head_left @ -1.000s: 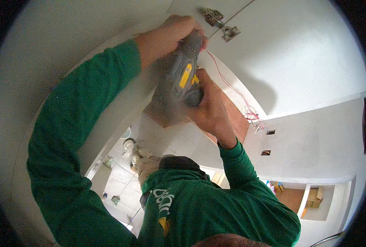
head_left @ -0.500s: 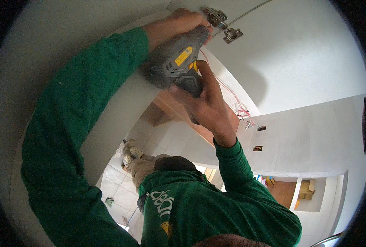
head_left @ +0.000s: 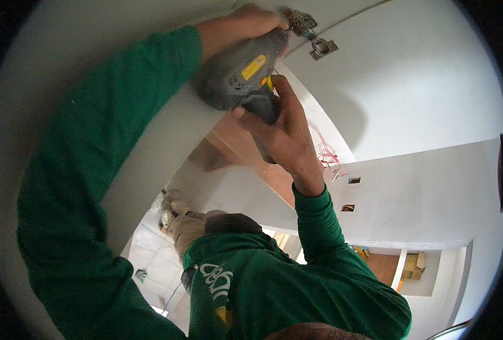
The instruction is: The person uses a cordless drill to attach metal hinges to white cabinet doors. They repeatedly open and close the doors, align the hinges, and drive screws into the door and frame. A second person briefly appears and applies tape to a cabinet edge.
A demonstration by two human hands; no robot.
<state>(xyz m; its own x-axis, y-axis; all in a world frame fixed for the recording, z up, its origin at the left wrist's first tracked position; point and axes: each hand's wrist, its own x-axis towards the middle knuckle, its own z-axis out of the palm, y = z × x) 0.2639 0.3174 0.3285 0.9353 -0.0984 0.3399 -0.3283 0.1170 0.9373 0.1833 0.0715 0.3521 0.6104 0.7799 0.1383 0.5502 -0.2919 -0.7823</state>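
Note:
A dark grey drill with yellow details (head_left: 234, 73) is raised at top centre, its front end beside a metal cabinet hinge (head_left: 301, 25) on a white panel. My right hand (head_left: 282, 130) is closed round the drill's handle, one finger at the yellow trigger. My left hand (head_left: 254, 22) is closed at the drill's front end, right by the hinge; its fingertips are mostly behind the tool, so what they pinch is hidden. A second hinge part (head_left: 323, 48) is fixed just right of the first.
Red wires (head_left: 325, 150) hang beside a brown board (head_left: 268, 181). Two recessed wall boxes (head_left: 353, 180) are at the right, above shelving holding a cardboard box (head_left: 413, 264). A tiled floor (head_left: 152, 249) shows below, past the white panel's edge (head_left: 149, 164).
Both hands and the drill have moved upward, bringing the drill's front end closer to the hinge. The drill's body has tilted, and my left sleeve has shifted leftward in the picture.

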